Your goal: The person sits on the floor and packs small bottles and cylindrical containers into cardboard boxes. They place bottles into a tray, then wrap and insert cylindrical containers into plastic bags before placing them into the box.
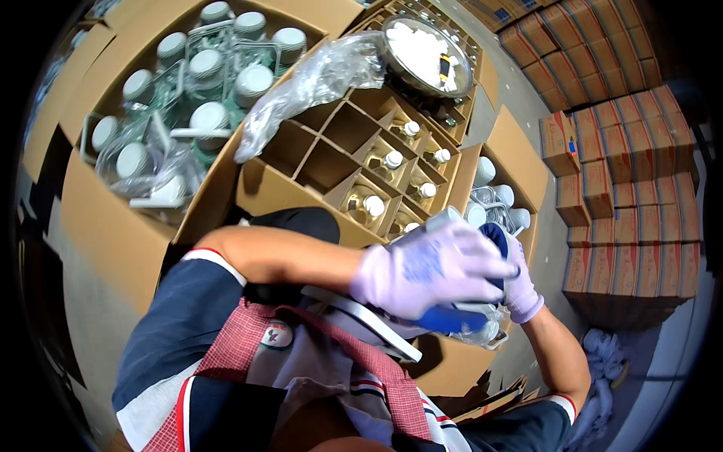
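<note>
My left hand (435, 271), in a pale lilac glove with a blue palm, is blurred and lies over a large container held against my body. The container's white carrying handle (367, 322) shows beside the apron; most of its body is hidden. My right hand (518, 282), gloved alike, meets the left fingers at the container's far side; its grasp is hidden. Just beyond them stands a divided carton (294, 189) with several bottles of pale yellow liquid (367, 206) with white caps; many of its cells hold no bottle. A crumpled clear plastic bag (316, 76) lies across its edge.
At left, an open carton (197, 209) holds several large white-lidded jars (206, 63) with handles. A bowl (426, 56) of small white pieces rests on another divided carton. More lidded jars (502, 195) stand in a carton at right, before stacked cardboard boxes (627, 209).
</note>
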Motion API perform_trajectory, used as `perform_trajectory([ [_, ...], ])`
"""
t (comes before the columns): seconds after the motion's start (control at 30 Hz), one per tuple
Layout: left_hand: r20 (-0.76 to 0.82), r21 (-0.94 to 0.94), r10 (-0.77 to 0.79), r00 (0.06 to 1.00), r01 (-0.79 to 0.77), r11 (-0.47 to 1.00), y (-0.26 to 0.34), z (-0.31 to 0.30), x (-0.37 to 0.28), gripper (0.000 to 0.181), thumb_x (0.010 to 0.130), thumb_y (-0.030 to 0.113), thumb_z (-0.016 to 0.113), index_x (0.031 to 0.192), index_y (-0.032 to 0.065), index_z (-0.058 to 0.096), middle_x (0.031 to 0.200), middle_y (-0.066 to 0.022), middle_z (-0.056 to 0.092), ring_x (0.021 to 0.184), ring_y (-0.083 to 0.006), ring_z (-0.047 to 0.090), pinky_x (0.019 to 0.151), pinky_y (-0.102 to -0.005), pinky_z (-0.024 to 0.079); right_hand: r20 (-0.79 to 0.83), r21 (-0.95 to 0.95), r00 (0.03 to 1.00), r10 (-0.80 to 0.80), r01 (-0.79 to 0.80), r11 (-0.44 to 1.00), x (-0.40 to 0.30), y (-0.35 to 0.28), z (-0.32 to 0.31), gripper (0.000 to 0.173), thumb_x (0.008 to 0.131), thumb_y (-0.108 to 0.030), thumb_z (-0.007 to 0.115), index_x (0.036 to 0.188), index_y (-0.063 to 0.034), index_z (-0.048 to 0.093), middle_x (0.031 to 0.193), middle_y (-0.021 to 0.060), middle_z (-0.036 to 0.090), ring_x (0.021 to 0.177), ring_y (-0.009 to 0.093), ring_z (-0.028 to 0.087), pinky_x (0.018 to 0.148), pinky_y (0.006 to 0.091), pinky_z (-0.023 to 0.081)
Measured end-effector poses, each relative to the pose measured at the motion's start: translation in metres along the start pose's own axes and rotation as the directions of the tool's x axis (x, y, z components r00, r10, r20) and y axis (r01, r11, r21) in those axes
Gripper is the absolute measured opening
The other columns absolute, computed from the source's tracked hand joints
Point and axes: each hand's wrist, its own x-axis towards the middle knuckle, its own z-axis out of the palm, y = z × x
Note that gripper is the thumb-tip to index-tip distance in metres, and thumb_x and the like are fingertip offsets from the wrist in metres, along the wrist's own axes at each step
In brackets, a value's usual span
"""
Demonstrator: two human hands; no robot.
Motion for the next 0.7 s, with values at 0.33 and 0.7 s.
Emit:
perform_trajectory([
  [0.33, -0.525, 0.676, -0.816, 0.241, 0.701, -0.228, -0.447, -0.142, -0.104, 0.066, 0.08, 0.056, 0.065, 0.124, 0.0081, 0.056, 0.123, -0.0201, 0.062, 0.119, -0.0363, 0.055, 0.095, -0.0519, 0.043, 0.743, -0.456, 0.55, -0.382, 0.833, 0.313, 0.162, 0.027, -0.045, 0.035, 0.079, -0.019, 0.062, 0.114, -0.0191, 0.06, 0.103, 0.0033, 0.06, 0.102, 0.022, 0.058, 0.092, 0.0359, 0.045],
  [0.7, 0.281, -0.511, -0.317, 0.906, 0.421, 0.749, -0.168, -0.067, 0.003, 0.03, 0.087, 0.017, 0.055, 0.111, 0.0022, 0.065, 0.112, -0.0147, 0.065, 0.107, -0.0279, 0.061, 0.096, -0.0387, 0.047, -0.453, 0.211, 0.875, -0.172, 0.292, 0.933, 0.272, 0.16, 0.029, 0.036, 0.087, -0.019, 0.064, 0.12, -0.0062, 0.06, 0.118, 0.0116, 0.063, 0.112, 0.024, 0.058, 0.1, 0.0373, 0.043],
])
